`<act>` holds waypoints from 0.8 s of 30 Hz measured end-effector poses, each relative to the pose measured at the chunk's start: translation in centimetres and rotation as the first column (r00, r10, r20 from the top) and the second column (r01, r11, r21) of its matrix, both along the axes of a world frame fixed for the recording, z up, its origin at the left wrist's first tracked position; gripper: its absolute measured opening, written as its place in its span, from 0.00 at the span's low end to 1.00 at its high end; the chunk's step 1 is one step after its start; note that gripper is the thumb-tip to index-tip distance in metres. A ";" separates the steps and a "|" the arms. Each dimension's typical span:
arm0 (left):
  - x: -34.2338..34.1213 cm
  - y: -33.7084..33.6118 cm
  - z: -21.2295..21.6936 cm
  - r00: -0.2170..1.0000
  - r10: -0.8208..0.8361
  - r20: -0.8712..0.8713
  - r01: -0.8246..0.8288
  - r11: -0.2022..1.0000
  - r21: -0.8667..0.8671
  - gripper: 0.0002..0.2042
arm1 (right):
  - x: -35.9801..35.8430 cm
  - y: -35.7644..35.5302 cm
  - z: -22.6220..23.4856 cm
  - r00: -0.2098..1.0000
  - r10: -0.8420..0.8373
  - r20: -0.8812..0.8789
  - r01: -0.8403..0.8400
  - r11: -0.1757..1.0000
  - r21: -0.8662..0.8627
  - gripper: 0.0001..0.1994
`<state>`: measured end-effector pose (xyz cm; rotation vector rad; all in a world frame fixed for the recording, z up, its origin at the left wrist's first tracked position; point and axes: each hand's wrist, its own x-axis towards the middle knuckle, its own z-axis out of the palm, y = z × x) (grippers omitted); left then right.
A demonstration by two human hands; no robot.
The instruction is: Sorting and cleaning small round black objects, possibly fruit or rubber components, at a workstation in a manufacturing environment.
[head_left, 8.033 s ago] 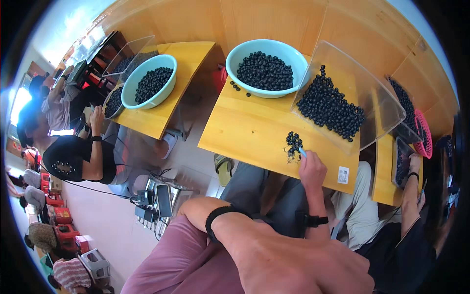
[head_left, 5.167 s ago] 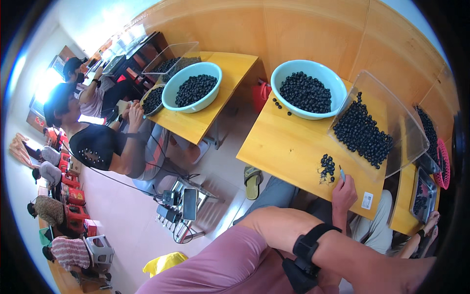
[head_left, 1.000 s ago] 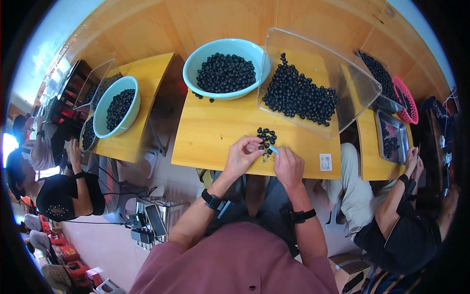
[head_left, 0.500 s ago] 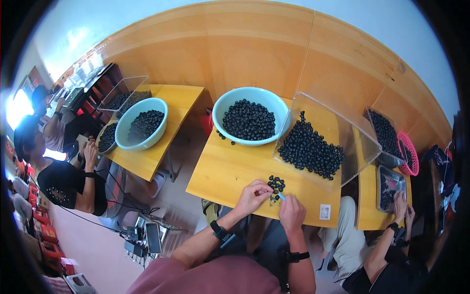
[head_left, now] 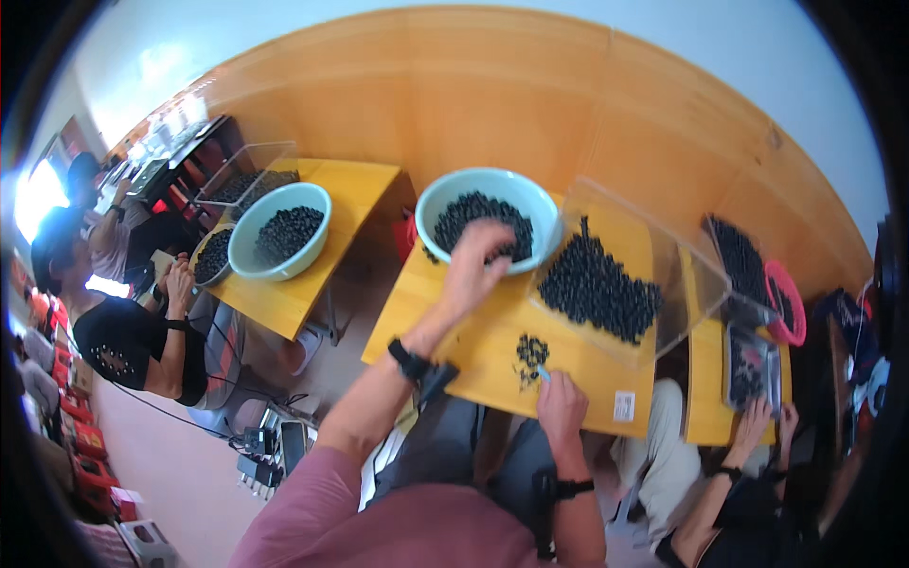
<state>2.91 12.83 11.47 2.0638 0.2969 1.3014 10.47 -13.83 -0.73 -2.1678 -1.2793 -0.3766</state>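
Observation:
My left hand (head_left: 476, 260) reaches over the near rim of a pale blue bowl (head_left: 546, 222) heaped with small, round, dark balls (head_left: 480, 213). It is blurred, with the thumb apart from the curled fingers and nothing visible between them. At the table's front edge, my right hand (head_left: 561, 405) is closed around a small tool with a light blue handle (head_left: 543, 374). Its working end is too small to make out. Just beyond the tool lies a loose cluster of dark balls (head_left: 532, 350), with small crumbs on the near side.
A clear plastic bin (head_left: 677, 336) lies tilted, dark balls spilling from it across the yellow table (head_left: 426, 327). On the right, a co-worker's hands (head_left: 757, 421) work at a metal tray (head_left: 778, 364) near a pink basket (head_left: 793, 327). Another person sits left by a second bowl (head_left: 317, 241).
My left hand has left the small cluster and moved forward and left to the bowl. My right hand stays beside the cluster, still holding the blue-handled tool.

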 end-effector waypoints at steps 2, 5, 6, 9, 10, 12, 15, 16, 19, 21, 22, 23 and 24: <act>0.4 1.3 1.8 0.981 0.182 -0.064 -0.166 0.965 0.202 0.20 | 0.0 0.3 0.2 0.999 -0.033 0.006 0.033 0.999 0.004 0.05; -0.5 0.0 -2.1 0.961 -0.057 -0.269 0.048 0.998 -0.040 0.13 | 0.3 0.7 -0.1 0.992 -0.130 0.003 0.130 0.991 0.039 0.05; -1.0 -1.3 -4.1 0.921 -0.128 -0.367 0.104 0.991 -0.085 0.13 | 0.5 0.8 -0.3 0.984 -0.175 0.013 0.174 0.982 0.077 0.05; -2.9 -6.5 -7.2 0.839 -0.187 -0.511 0.120 0.980 -0.162 0.11 | 0.1 0.9 0.2 0.985 -0.172 -0.001 0.171 0.982 0.074 0.05; -3.1 -8.0 -7.7 0.814 -0.176 -0.554 0.084 0.979 -0.187 0.08 | 0.1 0.8 0.3 0.984 -0.177 -0.005 0.177 0.982 0.068 0.05; -3.0 -9.7 -8.3 0.816 -0.157 -0.557 0.066 0.981 -0.181 0.08 | 0.2 0.6 0.5 0.985 -0.175 -0.002 0.175 0.983 0.055 0.06; -2.9 -10.1 -8.2 0.833 -0.110 -0.542 0.061 0.992 -0.108 0.09 | 0.2 0.5 0.6 0.983 -0.182 0.001 0.182 0.982 0.044 0.06; -2.8 -10.1 -8.0 0.847 -0.089 -0.524 0.077 0.996 -0.045 0.09 | 0.1 0.5 0.6 0.983 -0.182 0.003 0.182 0.982 0.046 0.06; -2.7 -8.9 -7.9 0.788 -0.106 -0.606 0.143 0.990 0.013 0.09 | -0.1 0.8 0.7 0.986 -0.167 0.011 0.166 0.985 0.049 0.06; -2.6 -8.8 -7.7 0.780 -0.103 -0.617 0.156 0.987 0.032 0.09 | -0.2 0.7 0.9 0.984 -0.178 0.004 0.178 0.984 0.034 0.06; -2.6 -8.8 -7.6 0.770 -0.100 -0.630 0.167 0.985 0.048 0.09 | -0.2 0.7 0.7 0.984 -0.180 0.005 0.179 0.983 0.036 0.06; -2.5 -8.8 -7.6 0.770 -0.099 -0.630 0.168 0.985 0.050 0.09 | -0.2 0.6 0.6 0.985 -0.175 0.006 0.175 0.984 0.040 0.06; -2.4 -8.8 -7.7 0.764 -0.103 -0.637 0.177 0.983 0.052 0.09 | -0.2 0.6 0.6 0.985 -0.170 0.006 0.170 0.985 0.042 0.06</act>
